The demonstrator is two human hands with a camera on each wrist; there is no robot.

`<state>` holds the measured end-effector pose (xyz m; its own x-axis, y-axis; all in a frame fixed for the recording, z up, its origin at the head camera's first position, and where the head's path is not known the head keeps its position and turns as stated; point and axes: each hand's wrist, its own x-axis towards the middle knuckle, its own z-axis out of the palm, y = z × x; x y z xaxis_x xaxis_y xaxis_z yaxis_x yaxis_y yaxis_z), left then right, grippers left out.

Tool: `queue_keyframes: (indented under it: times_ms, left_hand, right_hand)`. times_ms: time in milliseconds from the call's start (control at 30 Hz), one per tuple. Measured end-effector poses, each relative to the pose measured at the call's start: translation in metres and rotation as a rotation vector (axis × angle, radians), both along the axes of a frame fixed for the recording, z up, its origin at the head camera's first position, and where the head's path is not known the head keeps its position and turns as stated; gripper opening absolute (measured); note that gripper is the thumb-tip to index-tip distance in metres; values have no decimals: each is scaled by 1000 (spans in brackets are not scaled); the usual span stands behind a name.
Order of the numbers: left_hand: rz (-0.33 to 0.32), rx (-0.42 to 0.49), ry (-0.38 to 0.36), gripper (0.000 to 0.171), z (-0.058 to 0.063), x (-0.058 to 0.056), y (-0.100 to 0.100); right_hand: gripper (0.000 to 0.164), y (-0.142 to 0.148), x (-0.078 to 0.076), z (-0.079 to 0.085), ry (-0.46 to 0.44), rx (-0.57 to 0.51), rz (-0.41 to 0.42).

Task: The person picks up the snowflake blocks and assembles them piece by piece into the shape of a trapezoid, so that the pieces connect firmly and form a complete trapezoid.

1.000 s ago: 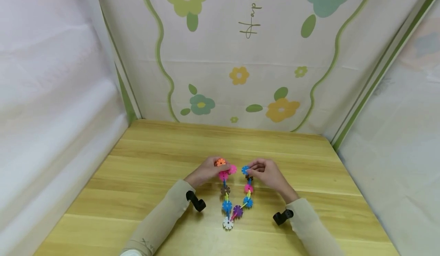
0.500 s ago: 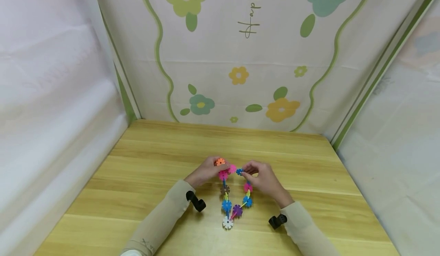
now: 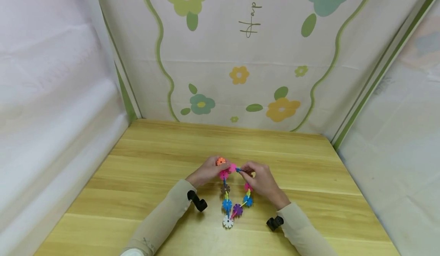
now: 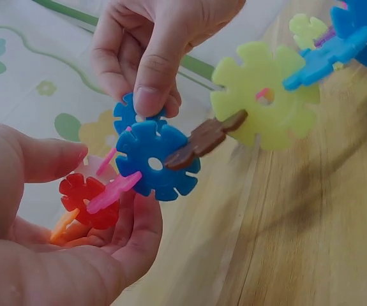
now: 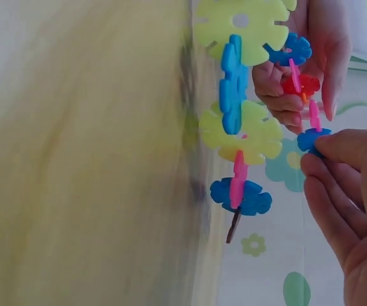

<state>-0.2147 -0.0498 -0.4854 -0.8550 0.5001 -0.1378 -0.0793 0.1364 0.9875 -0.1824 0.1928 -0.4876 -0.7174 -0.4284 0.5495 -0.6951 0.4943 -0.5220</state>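
Slotted plastic flower discs form a looped chain over the table. My left hand (image 3: 206, 172) grips the chain's upper left part, around a red disc (image 4: 87, 191) and an orange disc (image 3: 221, 161). A pink disc (image 3: 232, 168) sticks out past its thumb. Opposite, my right hand (image 3: 260, 179) pinches a small blue disc (image 5: 309, 140) between thumb and fingers, turned edge-on. The blue disc touches the pink disc (image 5: 315, 116); whether their slots interlock I cannot tell. Yellow discs (image 4: 266, 95) and a brown disc (image 4: 205, 139) belong to the chain. My right fingers hide part of its right side.
The chain's lower end, with a white disc (image 3: 228, 221) and a purple disc (image 3: 237, 210), hangs low or lies on the wooden table (image 3: 165, 145). A flower-printed cloth (image 3: 213, 50) stands behind the table, with pale cloth walls on both sides.
My right hand has moved left, bringing the blue disc from a gap away up to the pink disc and turning it edge-on. My left hand has stayed nearly still.
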Motion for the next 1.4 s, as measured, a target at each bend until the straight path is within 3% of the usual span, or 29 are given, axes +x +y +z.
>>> queue_keyframes:
  times_ms: [233,667,900,1000,1100,1233,1400]
  left_hand:
    - [-31,36,0,28,-1,-1,2]
    - [-47,68,-13,25,-5,0,2]
    - [5,-10,-3,38,-3,3,1]
    - [42,-50,18,45,-2,3,-2]
    - [57,-55,37,40,-1,2,-5]
    - [71,-21,32,35,-4,0,-9]
    - [116,-22,15,36,-6,1,-15]
  right_hand:
    - [15,-1,-1,-3,103,-30,-14]
    - [10,-5,0,-5,85,-37,-6]
    - [5,-10,-1,-4,72,-10,-19]
    - [6,-11,-2,-3,8,5,-39]
    - [9,-9,-2,0,-131,31,-75]
    - [28,2,-2,8,-314,80,-152]
    - [49,11,-8,14,-458,133,-263]
